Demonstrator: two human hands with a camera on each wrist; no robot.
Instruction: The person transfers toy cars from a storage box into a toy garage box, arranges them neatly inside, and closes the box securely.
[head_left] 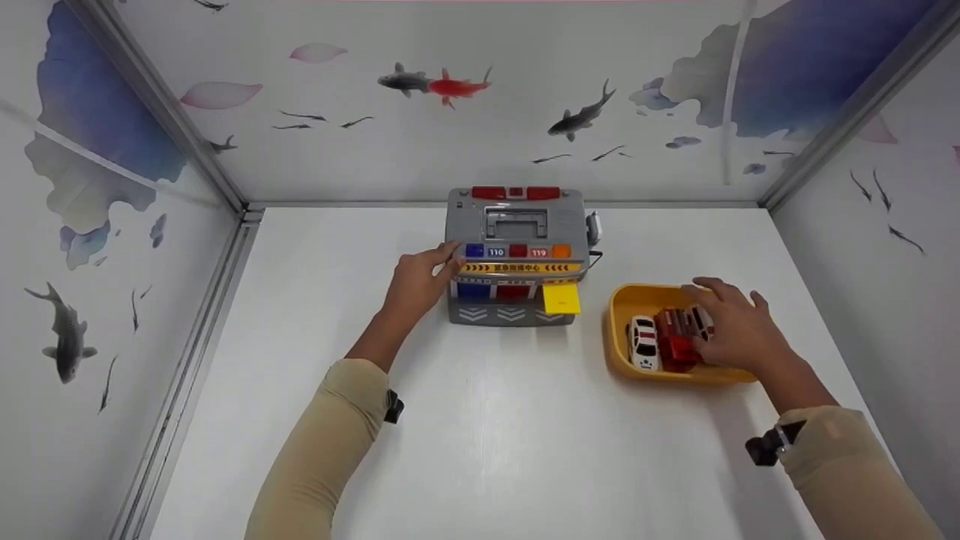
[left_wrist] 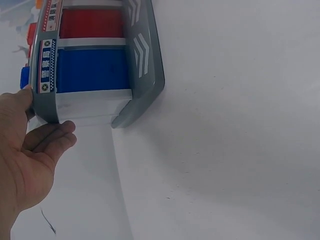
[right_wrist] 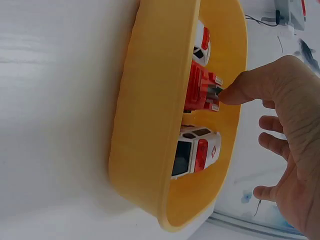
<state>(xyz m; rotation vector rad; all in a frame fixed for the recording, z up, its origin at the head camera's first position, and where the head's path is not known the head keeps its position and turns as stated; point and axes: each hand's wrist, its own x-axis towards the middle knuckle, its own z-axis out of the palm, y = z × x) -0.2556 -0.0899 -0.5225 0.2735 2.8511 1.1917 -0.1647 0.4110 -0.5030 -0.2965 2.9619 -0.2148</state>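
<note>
Left arm (head_left: 319, 450) reaches to left side of toy emergency command center (head_left: 516, 259); left hand (head_left: 420, 281) grips its left edge between thumb and bent fingers. Right arm (head_left: 855, 465) extends to right of it; right hand (head_left: 739, 326) loose, palm down, thumb stretched out, other fingers spread apart from thumb.

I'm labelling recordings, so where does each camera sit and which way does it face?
Head: on the head, facing forward and down at the grey toy and yellow tray; left hand, right hand and sleeves show.
Left wrist: worn there, facing the toy's blue panel; left hand shows.
Right wrist: worn there, facing the tray's toy vehicles; right hand shows.
Head and right wrist share the tray.
</note>
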